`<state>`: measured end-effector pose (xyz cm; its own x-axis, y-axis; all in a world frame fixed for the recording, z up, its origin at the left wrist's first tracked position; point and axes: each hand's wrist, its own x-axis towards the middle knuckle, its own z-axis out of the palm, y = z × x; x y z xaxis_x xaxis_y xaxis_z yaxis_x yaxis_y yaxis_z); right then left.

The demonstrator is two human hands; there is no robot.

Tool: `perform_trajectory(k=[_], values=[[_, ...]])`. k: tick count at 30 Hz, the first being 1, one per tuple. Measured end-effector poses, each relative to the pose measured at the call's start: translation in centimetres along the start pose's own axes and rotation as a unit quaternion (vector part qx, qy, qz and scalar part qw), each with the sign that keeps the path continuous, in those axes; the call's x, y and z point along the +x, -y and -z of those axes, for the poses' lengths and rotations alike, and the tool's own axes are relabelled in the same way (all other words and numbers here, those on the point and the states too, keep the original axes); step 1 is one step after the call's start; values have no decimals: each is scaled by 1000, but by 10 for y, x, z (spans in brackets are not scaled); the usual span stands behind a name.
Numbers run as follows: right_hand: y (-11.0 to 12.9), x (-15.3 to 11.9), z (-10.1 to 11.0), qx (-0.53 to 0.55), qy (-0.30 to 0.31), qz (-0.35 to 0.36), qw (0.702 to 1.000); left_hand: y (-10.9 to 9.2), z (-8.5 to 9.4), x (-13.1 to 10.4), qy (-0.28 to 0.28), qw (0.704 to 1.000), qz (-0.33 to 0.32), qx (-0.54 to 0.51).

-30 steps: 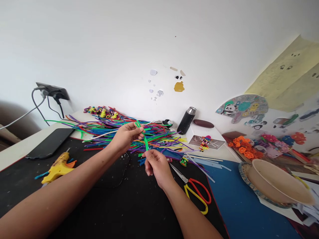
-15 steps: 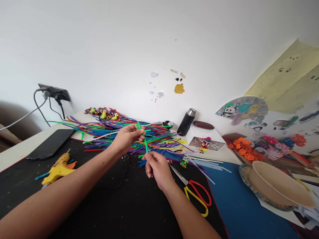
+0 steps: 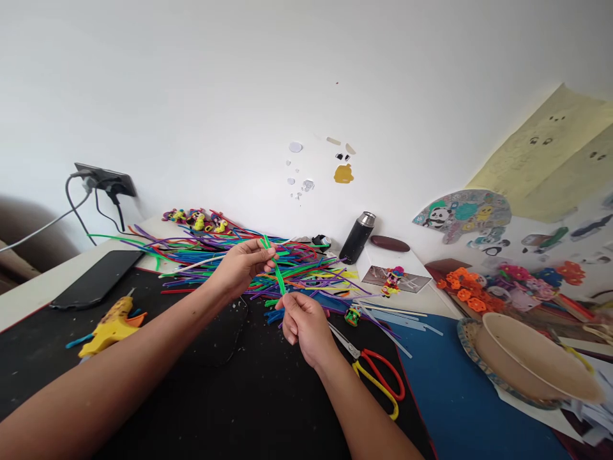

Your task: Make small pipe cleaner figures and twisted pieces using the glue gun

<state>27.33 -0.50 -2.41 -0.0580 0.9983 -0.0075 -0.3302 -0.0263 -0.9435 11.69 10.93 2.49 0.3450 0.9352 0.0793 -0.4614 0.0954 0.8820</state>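
Observation:
Between my two hands is a green pipe cleaner [image 3: 280, 278], bent into a narrow shape with short ends sticking out at the top. My left hand [image 3: 248, 262] pinches its upper part between thumb and fingers. The lower end sits in the fingertips of my right hand [image 3: 304, 322]. Behind and under the hands spreads a heap of loose pipe cleaners [image 3: 191, 259] in many colours. Close to my right wrist lie scissors [image 3: 378, 377] with one red and one yellow handle. Short green and blue pieces rest on the mat just behind my right hand.
A yellow glue gun [image 3: 112, 329] and a black phone [image 3: 98, 278] lie on the left. At the back stands a black flask [image 3: 358, 239] beside a white box [image 3: 402, 268]. A small green figure [image 3: 353, 315] is near the scissors, and a beige bowl [image 3: 536, 358] stands at the right.
Both hands keep their pinch on the green pipe cleaner with hardly any movement. Its lower stretch looks slightly turned and wider. The camera view has shifted a little.

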Motion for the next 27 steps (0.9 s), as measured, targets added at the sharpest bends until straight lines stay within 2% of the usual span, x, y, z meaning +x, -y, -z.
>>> perform_trajectory(k=[7, 14, 27], values=[[4, -3, -1, 59, 44, -32, 997, -9, 0, -1, 62, 995, 44, -64], [6, -7, -1, 85, 88, -58, 991, -17, 3, -4, 96, 993, 21, -63], [3, -8, -9, 16, 17, -8, 1000, -26, -8, -12, 52, 998, -15, 41]])
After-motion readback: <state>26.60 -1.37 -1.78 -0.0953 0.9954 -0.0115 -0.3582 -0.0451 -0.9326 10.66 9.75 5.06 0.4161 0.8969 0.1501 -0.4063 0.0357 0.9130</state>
